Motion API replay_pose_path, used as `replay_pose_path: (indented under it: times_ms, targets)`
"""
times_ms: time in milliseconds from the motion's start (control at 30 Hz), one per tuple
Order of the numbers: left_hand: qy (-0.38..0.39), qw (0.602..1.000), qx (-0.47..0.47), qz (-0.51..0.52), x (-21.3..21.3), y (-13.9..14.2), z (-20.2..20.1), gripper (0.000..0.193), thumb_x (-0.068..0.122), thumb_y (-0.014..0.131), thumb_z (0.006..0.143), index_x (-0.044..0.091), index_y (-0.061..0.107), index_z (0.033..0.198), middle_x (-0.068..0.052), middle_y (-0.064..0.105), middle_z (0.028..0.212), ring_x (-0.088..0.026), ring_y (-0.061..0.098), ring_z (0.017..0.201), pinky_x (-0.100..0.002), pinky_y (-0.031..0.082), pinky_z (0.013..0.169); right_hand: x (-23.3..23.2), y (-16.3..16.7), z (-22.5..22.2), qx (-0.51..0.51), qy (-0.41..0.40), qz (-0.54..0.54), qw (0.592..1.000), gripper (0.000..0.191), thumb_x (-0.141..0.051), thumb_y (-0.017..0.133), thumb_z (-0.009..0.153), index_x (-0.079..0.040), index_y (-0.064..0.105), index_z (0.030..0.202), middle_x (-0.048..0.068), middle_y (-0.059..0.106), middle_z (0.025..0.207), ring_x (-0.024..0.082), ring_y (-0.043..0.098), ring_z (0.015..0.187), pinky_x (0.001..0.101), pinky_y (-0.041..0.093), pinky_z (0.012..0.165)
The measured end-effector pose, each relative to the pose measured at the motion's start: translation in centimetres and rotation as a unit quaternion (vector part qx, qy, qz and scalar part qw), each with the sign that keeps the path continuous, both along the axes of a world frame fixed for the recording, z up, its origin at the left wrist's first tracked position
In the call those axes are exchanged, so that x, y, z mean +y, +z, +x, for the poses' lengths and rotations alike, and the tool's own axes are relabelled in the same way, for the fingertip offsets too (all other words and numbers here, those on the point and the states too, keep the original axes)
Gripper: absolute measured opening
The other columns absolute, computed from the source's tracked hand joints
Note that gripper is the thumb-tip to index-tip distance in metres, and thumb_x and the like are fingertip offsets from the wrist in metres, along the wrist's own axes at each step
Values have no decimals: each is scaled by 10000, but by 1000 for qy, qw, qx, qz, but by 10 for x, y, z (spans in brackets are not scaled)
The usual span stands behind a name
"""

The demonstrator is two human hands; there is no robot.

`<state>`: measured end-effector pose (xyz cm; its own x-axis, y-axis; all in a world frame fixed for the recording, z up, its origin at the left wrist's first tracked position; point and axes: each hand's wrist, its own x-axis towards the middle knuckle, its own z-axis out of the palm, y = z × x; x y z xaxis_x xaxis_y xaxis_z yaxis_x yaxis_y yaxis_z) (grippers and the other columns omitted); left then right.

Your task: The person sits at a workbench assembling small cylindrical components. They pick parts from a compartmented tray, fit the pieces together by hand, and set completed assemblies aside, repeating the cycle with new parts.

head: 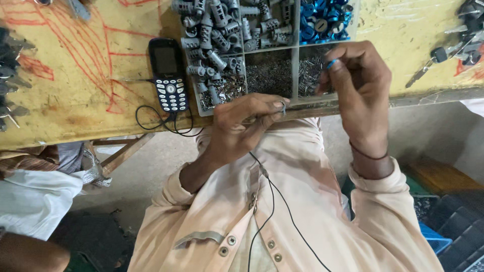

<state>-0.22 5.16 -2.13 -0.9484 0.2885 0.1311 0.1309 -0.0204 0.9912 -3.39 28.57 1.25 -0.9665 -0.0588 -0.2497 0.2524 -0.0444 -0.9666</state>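
**Hands at the parts tray, small pieces pinched in both**

Right hand (360, 93) pinches a tiny blue metal part (331, 64) btwn thumb and forefinger, other fingers curled in; it hangs over the near right compartment of the grey divided plastic parts tray (295, 75). Left hand (242, 123) is at the tray's near edge, fingers closed round a small silvery metal piece (283, 107) that shows only at the fingertips; what kind of piece, can't tell.

Tray compartments: near right and near middle hold fine silvery pins (269, 75); the left side is piled w/ grey ribbed metal cylinders (212, 35), which also fill the far middle; far right holds bright blue metal rings (322, 20).

Tray sits on a worn yellow wooden bench (75, 90) w/ red scribble marks. Left of the tray, just beside it, lies a dark keypad mobile phone (169, 75); a thin black cable (272, 201) loops from its near end and runs down over the person's pale buttoned shirt (302, 201). Right of the tray, well apart, a bunch of metal keys w/ black heads (454, 45). Far left of the tray, at the bench edge, more dark keys (10, 75).
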Motion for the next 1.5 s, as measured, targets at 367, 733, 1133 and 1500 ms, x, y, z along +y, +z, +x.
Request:
replay_pose_path:
  times_ms: [367,733,1133,1500]
  targets:
    - [-9,974,185,-133,-5,11,-7,214,-81,735,949,-5,650,1130,-154,691,1196,-319,714,1139,-411,613,975,-7,14,10,145,143,183,962,274,79,775,960,37,702,1221,125,711,1093,127,677,905,225,534,758]
    - [-61,913,320,-245,-10,15,-9,261,1,757,977,-45,607,1185,-216,631,1286,-374,661,1216,-444,605,1004,-10,-2,24,-62,157,18,985,165,5,619,1063,70,636,1214,109,716,975,115,694,828,252,594,720]
    - [38,971,194,-137,10,22,10,327,-39,745,957,-4,641,1264,-131,714,1163,-300,719,1082,-381,605,951,-20,7,37,-93,166,-239,952,321,27,516,1116,-85,339,1359,87,616,1136,98,637,965,265,587,739]
    - [40,988,96,-114,10,4,-5,261,-8,743,984,31,650,1224,-107,706,1129,-249,689,1001,-334,568,865,144,-58,26,234,-27,643,728,301,25,748,989,3,537,1203,215,558,1188,416,570,1117,505,464,964]
